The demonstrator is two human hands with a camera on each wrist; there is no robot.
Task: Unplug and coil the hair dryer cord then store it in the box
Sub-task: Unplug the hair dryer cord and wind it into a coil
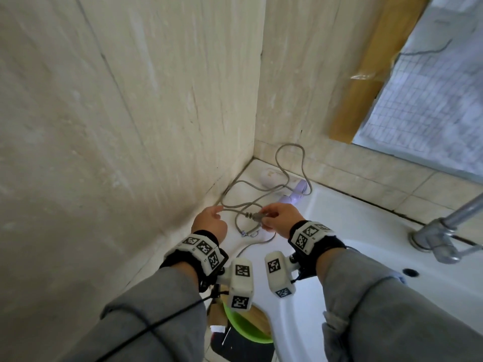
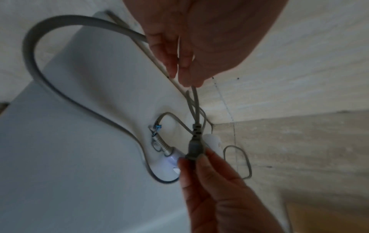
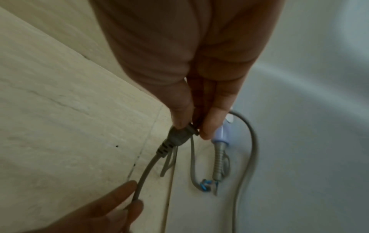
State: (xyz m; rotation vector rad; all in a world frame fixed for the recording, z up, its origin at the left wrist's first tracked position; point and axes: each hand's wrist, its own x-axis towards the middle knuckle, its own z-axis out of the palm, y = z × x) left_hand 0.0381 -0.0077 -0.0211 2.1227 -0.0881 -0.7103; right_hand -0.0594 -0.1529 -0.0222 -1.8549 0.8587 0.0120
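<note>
The grey plug [image 1: 254, 216] is free of any socket, pinched in my right hand [image 1: 264, 218] over the corner ledge. My left hand [image 1: 218, 211] pinches the grey cord [image 1: 235, 209] a short way from the plug. The rest of the cord lies in loose loops up to the white and lilac hair dryer [image 1: 286, 185] in the corner. In the left wrist view my left hand [image 2: 185, 78] holds the cord [image 2: 194, 100] above the plug [image 2: 196, 148]. The right wrist view has my right hand [image 3: 191, 129] on the plug [image 3: 175, 138], beside the dryer's handle [image 3: 221, 132]. No box is in view.
A white sink [image 1: 352, 231] fills the right side, with a metal tap [image 1: 441, 239] at its far rim. Tiled walls [image 1: 130, 126] close in on the left and behind. A green basin [image 1: 248, 329] sits on the floor below the sink's edge.
</note>
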